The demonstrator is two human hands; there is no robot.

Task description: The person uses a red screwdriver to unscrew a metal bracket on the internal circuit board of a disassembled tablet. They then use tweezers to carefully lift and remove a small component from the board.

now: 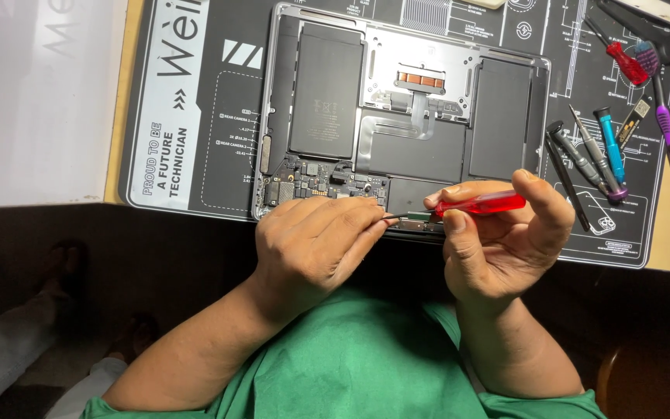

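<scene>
Head view: I see my right hand curled around a translucent red screwdriver, its thin metal tip at the near edge of the opened laptop. My left hand, loosely closed, pinches the tip there. Right of the laptop, slim tools lie on the dark rubbery mat.

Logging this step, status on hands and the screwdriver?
Right hand grips red-handled screwdriver, tip at the opened laptop near edge. Left hand steadies the shaft. Spare tools lie apart, right.
</scene>
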